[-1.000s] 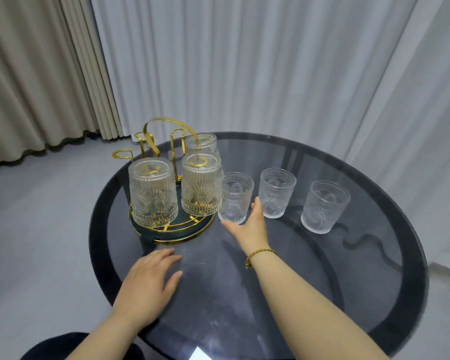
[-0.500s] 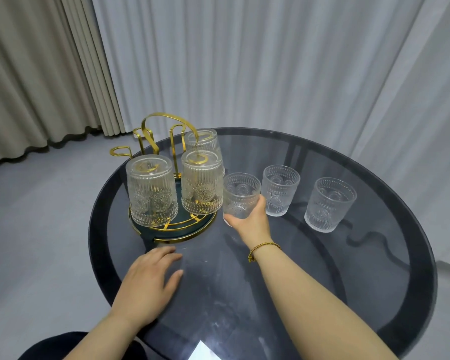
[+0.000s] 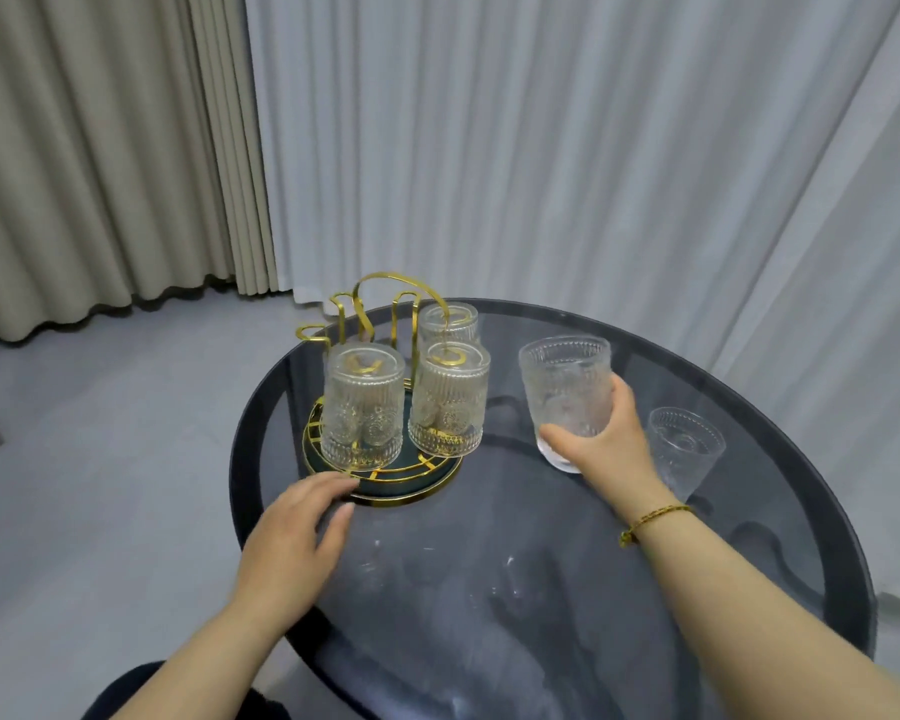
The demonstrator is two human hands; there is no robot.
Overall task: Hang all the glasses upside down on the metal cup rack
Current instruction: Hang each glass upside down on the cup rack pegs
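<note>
A gold metal cup rack [image 3: 380, 298] with a dark round base stands at the table's left. Three embossed glasses hang on it upside down: one at front left [image 3: 363, 405], one at front right [image 3: 450, 400], one behind [image 3: 448, 319]. My right hand [image 3: 606, 441] grips another clear glass [image 3: 565, 392] upright, lifted above the table to the right of the rack. One more glass [image 3: 684, 449] stands upright on the table, partly behind my right wrist. My left hand [image 3: 294, 537] lies flat on the table, its fingertips at the rack's base rim.
The round dark glass table [image 3: 489, 589] has its edge close to me and on the left. White and beige curtains [image 3: 437, 148] hang behind it. Grey floor lies to the left.
My right hand closed on the nearest upright glass and raised it off the table. The view shifted, and only one other upright glass shows now. My left hand slid up to the rack's base.
</note>
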